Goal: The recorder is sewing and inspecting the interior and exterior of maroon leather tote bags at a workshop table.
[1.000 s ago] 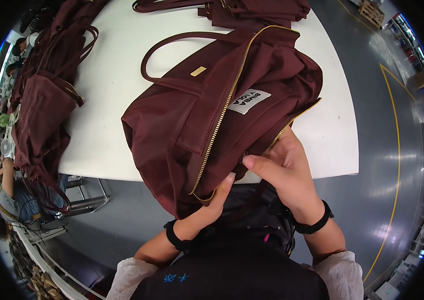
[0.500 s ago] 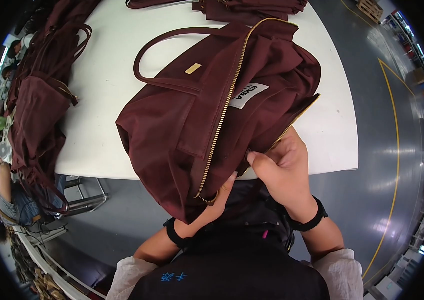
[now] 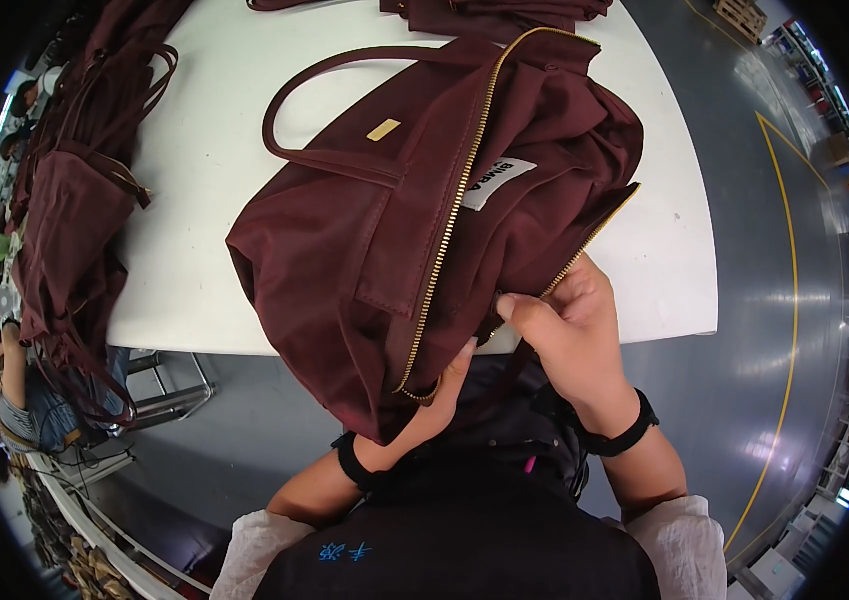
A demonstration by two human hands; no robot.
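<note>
A burgundy handbag (image 3: 345, 240) lies tilted over the front edge of the white table, its top unzipped and gaping. Gold zipper teeth (image 3: 443, 240) run along both lips of the opening, and a white label (image 3: 497, 184) shows on the lining. My right hand (image 3: 570, 320) pinches the near lip of the bag, thumb on the inside, fingers curled around the zipper edge. Under the bag's near end, my left hand (image 3: 435, 405) grips the fabric beside the zipper's end; most of its fingers are hidden by the bag. One looped handle (image 3: 280, 110) rests on the table.
More burgundy bags (image 3: 75, 220) are heaped along the table's left side, and folded burgundy pieces (image 3: 505, 15) lie at its far edge. The white table (image 3: 680, 250) has a rounded right side. A metal-framed stool (image 3: 175, 390) stands below at left, near another person's arm (image 3: 13, 375).
The bag has shifted slightly, its far end and handle a little farther up and left. Both hands keep their hold in nearly the same place.
</note>
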